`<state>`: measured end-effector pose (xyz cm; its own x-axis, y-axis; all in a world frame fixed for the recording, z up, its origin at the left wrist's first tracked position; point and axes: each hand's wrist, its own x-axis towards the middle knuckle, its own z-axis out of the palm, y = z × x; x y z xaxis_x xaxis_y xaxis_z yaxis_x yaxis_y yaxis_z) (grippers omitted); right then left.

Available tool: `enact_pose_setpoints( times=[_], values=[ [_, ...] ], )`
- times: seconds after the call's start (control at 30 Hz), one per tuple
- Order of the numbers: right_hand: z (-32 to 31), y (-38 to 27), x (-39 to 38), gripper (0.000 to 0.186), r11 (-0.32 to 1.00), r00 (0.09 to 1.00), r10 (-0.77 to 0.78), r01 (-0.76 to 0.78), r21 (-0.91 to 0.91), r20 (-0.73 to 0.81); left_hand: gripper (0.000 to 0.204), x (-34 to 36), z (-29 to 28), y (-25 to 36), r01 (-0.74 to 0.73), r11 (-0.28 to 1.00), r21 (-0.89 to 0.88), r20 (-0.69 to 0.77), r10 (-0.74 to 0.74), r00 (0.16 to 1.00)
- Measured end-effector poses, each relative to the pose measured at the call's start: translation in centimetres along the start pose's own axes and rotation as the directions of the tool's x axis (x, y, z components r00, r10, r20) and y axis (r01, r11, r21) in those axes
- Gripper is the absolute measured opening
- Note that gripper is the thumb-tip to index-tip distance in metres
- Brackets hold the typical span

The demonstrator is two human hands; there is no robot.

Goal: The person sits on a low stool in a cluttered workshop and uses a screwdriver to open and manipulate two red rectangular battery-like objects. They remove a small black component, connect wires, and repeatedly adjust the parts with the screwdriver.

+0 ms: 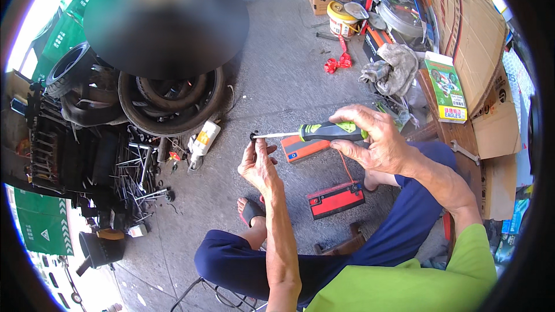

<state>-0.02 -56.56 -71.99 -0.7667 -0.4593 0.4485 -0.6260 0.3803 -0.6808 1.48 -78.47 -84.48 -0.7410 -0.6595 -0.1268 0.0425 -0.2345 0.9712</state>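
My right hand [378, 138] is closed around the green-and-black handle of a screwdriver [332, 132], its shaft pointing left. At the tip, my left hand [260, 167] pinches a small black part [254, 136] between thumb and fingers. The part is too small to name, and the tip meets it or lies right beside it. Below the hands, a red-and-black battery [336, 200] rests on the ground between my legs. Just under the screwdriver is an orange-and-grey battery-like block [303, 149], and a thin red cord runs down near both.
Tyres [173, 104] are piled at the left, near a heap of metal rods and tools [141, 173] and a white bottle [205, 138]. At right stand a cardboard sheet [465, 29], a green-and-yellow box [446, 88], a wrench [464, 153] and a bucket [342, 20].
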Motion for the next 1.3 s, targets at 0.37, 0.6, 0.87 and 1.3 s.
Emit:
enact_pose_setpoints(
  times=[0.37,0.6,0.87,1.3],
  values=[
    [3.5,4.3,-1.6,0.033,0.978,0.961,0.118,-0.069,-0.195,0.252,0.049,-3.2,-0.5,-13.1,0.444,0.887,0.129,0.194,-0.462,0.866],
    [6.1,6.4,-2.6,0.033,0.968,0.920,0.179,-0.103,-0.228,0.347,0.049,-4.0,-0.2,-16.3,0.571,0.815,0.101,0.065,-0.578,0.814],
    [7.2,5.9,-1.5,0.034,0.966,0.922,0.167,-0.082,-0.245,0.351,0.048,-3.4,-0.2,-16.1,0.548,0.817,0.180,-0.051,-0.549,0.834],
    [7.5,5.8,-1.1,0.034,0.962,0.919,0.155,-0.057,-0.268,0.361,0.047,-2.5,-0.5,-15.9,0.540,0.829,0.148,-0.068,-0.536,0.841]
  ],
)
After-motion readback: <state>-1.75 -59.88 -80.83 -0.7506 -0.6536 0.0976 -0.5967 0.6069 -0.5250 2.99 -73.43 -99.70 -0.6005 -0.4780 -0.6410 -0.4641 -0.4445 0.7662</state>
